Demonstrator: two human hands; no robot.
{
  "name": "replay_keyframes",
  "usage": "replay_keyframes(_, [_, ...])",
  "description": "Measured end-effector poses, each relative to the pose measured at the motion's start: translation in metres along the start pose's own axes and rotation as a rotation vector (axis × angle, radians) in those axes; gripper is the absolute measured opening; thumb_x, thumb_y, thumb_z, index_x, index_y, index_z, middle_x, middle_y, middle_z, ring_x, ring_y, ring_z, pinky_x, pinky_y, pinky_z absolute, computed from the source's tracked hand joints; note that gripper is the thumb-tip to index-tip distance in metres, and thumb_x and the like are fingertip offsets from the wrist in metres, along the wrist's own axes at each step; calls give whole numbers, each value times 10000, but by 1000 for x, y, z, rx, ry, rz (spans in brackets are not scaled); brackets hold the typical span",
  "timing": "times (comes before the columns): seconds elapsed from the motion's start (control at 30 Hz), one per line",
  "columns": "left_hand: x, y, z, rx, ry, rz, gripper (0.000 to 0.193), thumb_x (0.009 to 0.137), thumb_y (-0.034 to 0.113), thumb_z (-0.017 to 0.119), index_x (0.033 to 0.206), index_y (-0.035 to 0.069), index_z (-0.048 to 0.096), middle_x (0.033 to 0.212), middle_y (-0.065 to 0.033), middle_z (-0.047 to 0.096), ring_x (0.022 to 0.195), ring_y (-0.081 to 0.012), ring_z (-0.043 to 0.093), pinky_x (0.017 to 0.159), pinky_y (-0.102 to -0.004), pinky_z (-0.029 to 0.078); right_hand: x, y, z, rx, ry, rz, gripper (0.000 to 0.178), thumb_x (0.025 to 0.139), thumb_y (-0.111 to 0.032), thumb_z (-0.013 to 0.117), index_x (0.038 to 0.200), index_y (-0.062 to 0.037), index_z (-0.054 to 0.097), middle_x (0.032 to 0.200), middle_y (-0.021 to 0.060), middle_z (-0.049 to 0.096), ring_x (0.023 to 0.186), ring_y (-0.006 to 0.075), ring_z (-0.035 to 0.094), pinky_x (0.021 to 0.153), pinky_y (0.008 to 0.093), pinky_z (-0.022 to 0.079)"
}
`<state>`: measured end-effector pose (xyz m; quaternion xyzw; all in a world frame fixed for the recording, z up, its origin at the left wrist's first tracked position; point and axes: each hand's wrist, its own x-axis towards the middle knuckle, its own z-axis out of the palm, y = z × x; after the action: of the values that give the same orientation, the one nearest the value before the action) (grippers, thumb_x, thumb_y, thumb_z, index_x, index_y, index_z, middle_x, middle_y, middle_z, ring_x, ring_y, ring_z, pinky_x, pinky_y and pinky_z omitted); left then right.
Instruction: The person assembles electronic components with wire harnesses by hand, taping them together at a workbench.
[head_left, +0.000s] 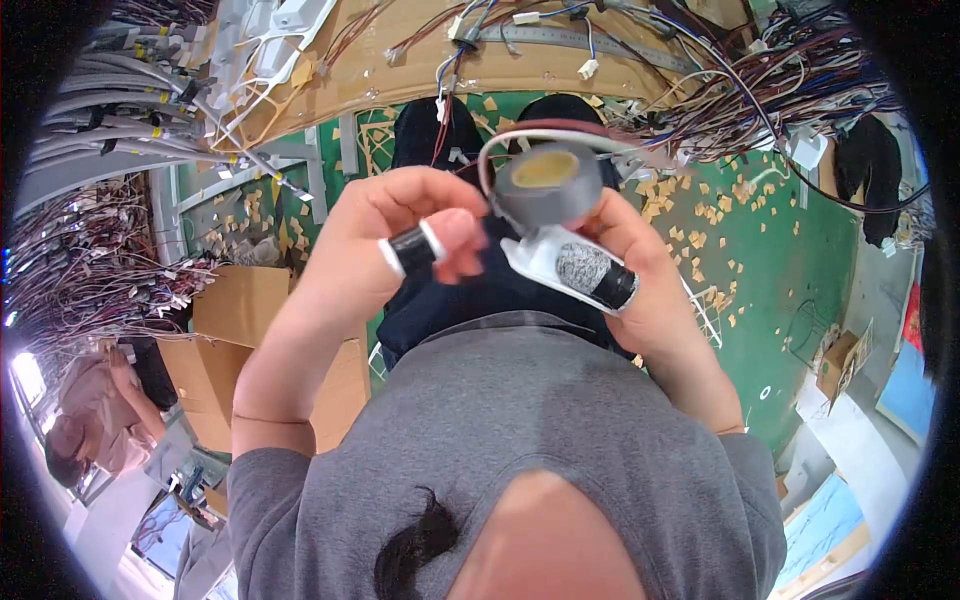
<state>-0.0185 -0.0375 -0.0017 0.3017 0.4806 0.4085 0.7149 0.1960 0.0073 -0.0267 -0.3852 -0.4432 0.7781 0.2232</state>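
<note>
My right hand (pixel 645 255) is closed around a roll of grey tape (pixel 545 208), held in front of my lap. Its thumb carries a white cover with a speckled patch (pixel 583 266) and a black band. A blurred loop of white and dark red wires (pixel 560 130) arcs over the roll, its left end reaching down beside my left fingertips. My left hand (pixel 425 220) is just left of the roll, fingers curled in and partly smeared; what they pinch, if anything, is hidden. Black tape edged in white (pixel 412 249) wraps the left thumb.
Ahead is a cardboard-topped bench (pixel 400 75) with loose wires, white connectors and a steel ruler (pixel 590 40). Wire bundles hang at right (pixel 800 90) and grey cables at left (pixel 130 95). Cardboard boxes (pixel 245 305) stand left; scraps litter the green floor (pixel 760 290). Another person (pixel 105 410) sits far left.
</note>
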Motion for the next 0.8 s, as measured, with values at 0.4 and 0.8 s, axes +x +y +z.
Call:
replay_keyframes(0.4, [35,-13,-18,353,-302,321,417,716,241,702,1038,24,549,965,-64,569,901,-145,538,804,-272,414,-5,-4,-4,581,-200,272,307,812,-266,590,976,-33,476,987,128,550,837,213,579,652,298,477])
replay_keyframes(0.8, [0,-18,-4,-114,49,119,198,873,174,548,955,-6,547,788,-69,594,689,-125,576,589,-231,453,2,8,0,388,-131,136,221,822,-174,587,950,-45,462,1001,100,546,861,157,552,702,268,459])
